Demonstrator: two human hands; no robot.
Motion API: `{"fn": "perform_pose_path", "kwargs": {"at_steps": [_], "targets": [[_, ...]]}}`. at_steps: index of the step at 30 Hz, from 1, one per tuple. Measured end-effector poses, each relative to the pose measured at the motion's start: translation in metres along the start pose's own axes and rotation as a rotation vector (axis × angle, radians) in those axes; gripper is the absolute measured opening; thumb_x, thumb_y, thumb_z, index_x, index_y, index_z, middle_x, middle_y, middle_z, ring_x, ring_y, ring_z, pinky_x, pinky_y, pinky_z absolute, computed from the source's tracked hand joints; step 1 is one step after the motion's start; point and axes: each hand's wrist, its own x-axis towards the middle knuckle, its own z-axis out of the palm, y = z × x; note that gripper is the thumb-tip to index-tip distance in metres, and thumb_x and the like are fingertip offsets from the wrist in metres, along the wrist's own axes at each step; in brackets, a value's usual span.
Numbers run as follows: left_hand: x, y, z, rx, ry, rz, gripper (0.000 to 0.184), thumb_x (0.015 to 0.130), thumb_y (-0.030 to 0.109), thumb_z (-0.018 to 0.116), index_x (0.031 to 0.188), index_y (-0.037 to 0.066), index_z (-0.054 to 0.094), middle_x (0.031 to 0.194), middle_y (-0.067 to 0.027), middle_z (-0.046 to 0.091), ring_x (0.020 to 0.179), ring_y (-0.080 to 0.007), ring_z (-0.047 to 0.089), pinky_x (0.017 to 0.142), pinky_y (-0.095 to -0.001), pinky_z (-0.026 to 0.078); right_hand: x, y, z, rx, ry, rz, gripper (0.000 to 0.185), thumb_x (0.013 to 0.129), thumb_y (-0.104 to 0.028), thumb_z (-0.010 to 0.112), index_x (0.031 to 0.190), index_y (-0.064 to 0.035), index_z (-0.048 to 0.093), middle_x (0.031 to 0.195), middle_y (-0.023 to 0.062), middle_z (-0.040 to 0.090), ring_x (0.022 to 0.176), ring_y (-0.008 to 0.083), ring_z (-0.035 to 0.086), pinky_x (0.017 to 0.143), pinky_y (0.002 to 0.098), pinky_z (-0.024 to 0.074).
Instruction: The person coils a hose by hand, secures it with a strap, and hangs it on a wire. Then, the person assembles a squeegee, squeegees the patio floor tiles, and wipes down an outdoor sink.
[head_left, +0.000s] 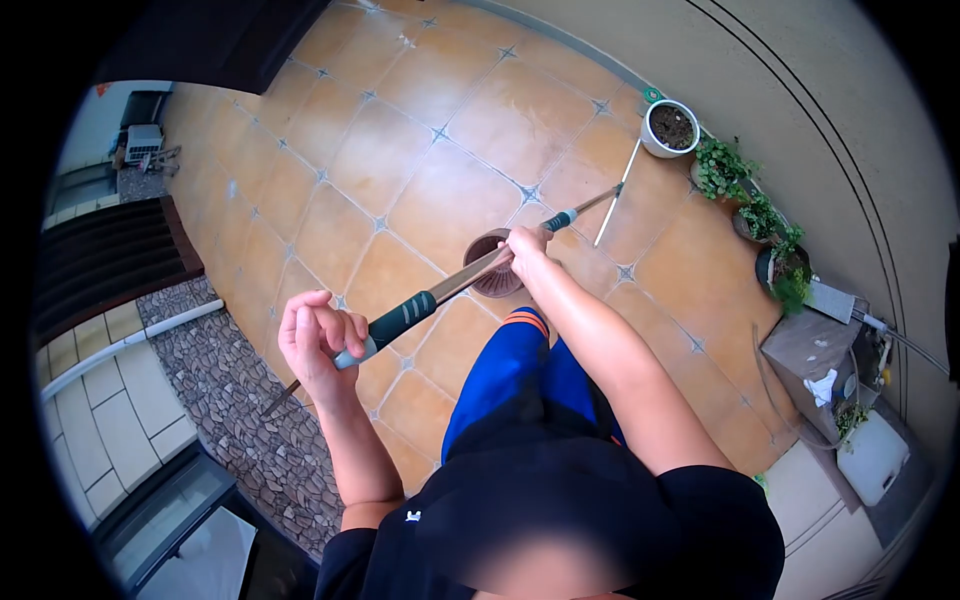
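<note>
A long mop (475,270) with a brown pole and dark green grips slants across in front of me. Its head (618,195) shows only as a thin white bar at floor level, so its exact kind is unclear. My right hand (525,250) is closed around the middle of the pole. My left hand (322,340) is raised at the near end, its fingers loosely bent and apart. The pale green end cap (352,357) lies against or just before that palm; contact is hard to tell. Beneath the right hand stands a brown ribbed bin (497,282), partly covered by the pole.
Orange tiles (430,180) cover the floor. Along the right wall stand a white pot with soil (670,128) and several potted plants (722,168). A grey box-like block (815,350) with a hose sits lower right. Stone cladding (255,430) and a white pipe (130,345) are at left.
</note>
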Motion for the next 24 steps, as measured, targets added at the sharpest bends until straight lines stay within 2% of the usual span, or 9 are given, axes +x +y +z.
{"fn": "perform_pose_path", "kwargs": {"at_steps": [6,12,15,16,20,21,22,23,24], "targets": [[0.013,-0.022,-0.025,-0.082,0.06,-0.208,0.022,0.096,0.017,0.042,0.098,-0.001,0.055,0.05,-0.0012,0.04,0.038,-0.0138,0.047,0.047,-0.0293,0.044,0.01,0.044,-0.039,0.093,0.23,0.029,0.061,0.077,0.009,0.041,0.129,0.0046,0.01,0.11,0.0249,0.045,0.062,0.025,0.059,0.051,0.0307,0.0535],[0.058,-0.106,-0.003,-0.147,-0.219,-0.487,0.027,0.095,0.025,0.045,0.094,0.001,0.055,0.054,-0.0039,0.048,0.046,-0.0154,0.053,0.058,-0.0325,0.048,0.119,0.075,-0.128,0.369,0.323,0.052,0.018,0.08,0.005,0.04,0.098,0.0029,0.04,0.08,0.0146,0.051,0.054,0.0194,0.052,0.043,0.0288,0.0436],[0.086,-0.131,-0.003,-0.411,-0.113,-0.798,0.031,0.094,0.03,0.045,0.096,0.001,0.057,0.065,-0.0055,0.056,0.063,-0.0158,0.059,0.073,-0.0325,0.048,0.126,0.063,-0.125,0.417,0.312,0.193,0.013,0.076,0.007,0.043,0.082,-0.0053,0.042,0.068,0.0057,0.044,0.047,0.0133,0.04,0.039,0.0231,0.0363],[0.095,-0.13,-0.005,-0.482,-0.068,-0.925,0.032,0.093,0.031,0.045,0.096,0.001,0.057,0.069,-0.0056,0.057,0.069,-0.0156,0.059,0.077,-0.032,0.048,0.142,0.073,-0.115,0.441,0.293,0.193,0.014,0.076,0.008,0.043,0.081,-0.0052,0.041,0.068,0.0061,0.043,0.047,0.0133,0.04,0.039,0.0228,0.035],[0.176,-0.123,-0.072,-0.337,-0.257,-0.817,0.033,0.093,0.032,0.045,0.096,0.002,0.058,0.067,-0.0037,0.054,0.063,-0.0138,0.052,0.065,-0.0258,0.041,0.153,0.08,-0.007,0.551,0.276,0.141,0.02,0.072,0.01,0.045,0.07,-0.0075,0.036,0.062,0.0024,0.036,0.041,0.0093,0.029,0.033,0.0198,0.0247],[0.212,-0.108,-0.09,-0.289,-0.246,-0.787,0.034,0.094,0.032,0.042,0.096,0.002,0.057,0.063,-0.0025,0.051,0.06,-0.0139,0.05,0.066,-0.0271,0.04,0.223,0.121,0.016,0.574,0.23,0.112,0.02,0.072,0.012,0.045,0.081,-0.0048,0.04,0.071,0.0074,0.044,0.052,0.0156,0.042,0.045,0.0271,0.0394],[0.248,-0.093,-0.108,-0.25,-0.253,-0.713,0.036,0.094,0.033,0.04,0.096,0.002,0.056,0.061,-0.0017,0.049,0.058,-0.0139,0.049,0.066,-0.0287,0.04,0.127,0.059,0.092,0.653,0.217,0.159,0.019,0.074,0.011,0.046,0.074,-0.0061,0.039,0.063,0.0032,0.037,0.045,0.0105,0.031,0.038,0.0209,0.0273],[0.287,-0.08,-0.13,-0.267,-0.272,-0.689,0.038,0.095,0.034,0.037,0.096,0.001,0.056,0.059,-0.0014,0.048,0.056,-0.0132,0.047,0.067,-0.0298,0.04,0.108,0.039,0.149,0.677,0.21,0.183,0.019,0.074,0.011,0.047,0.075,-0.0064,0.039,0.063,0.0029,0.037,0.047,0.0106,0.032,0.04,0.0217,0.0294],[0.322,-0.066,-0.147,-0.234,-0.295,-0.63,0.038,0.095,0.033,0.036,0.096,0.001,0.056,0.058,-0.0011,0.047,0.054,-0.0129,0.046,0.066,-0.0301,0.039,0.142,0.052,0.181,0.68,0.11,0.133,0.017,0.076,0.011,0.048,0.087,-0.0009,0.042,0.078,0.0103,0.047,0.059,0.0167,0.046,0.051,0.0301,0.0461]]}}
